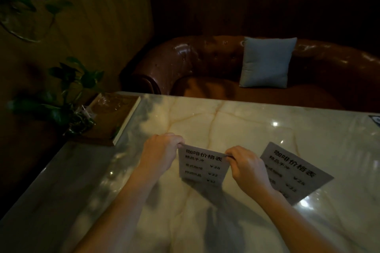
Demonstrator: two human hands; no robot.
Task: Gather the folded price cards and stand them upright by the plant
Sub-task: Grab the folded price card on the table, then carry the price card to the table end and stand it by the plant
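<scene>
left hand (159, 150) and right hand (245, 165) pinch card (202, 167) top corners | keep fold level; carry to plant (67, 96); second card (296, 172) waits on surface (236, 125)

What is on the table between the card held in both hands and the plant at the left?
In the head view, only a book beside the plant; from it to the held card the marble table is bare.

Dim room. Glossy marble tabletop (236, 125), light glints at 3 o'clock. Brown leather sofa (185, 61) at 12 o'clock, grey cushion (267, 61) on seat. Wood-panelled wall (98, 33) at 10 o'clock.
</scene>
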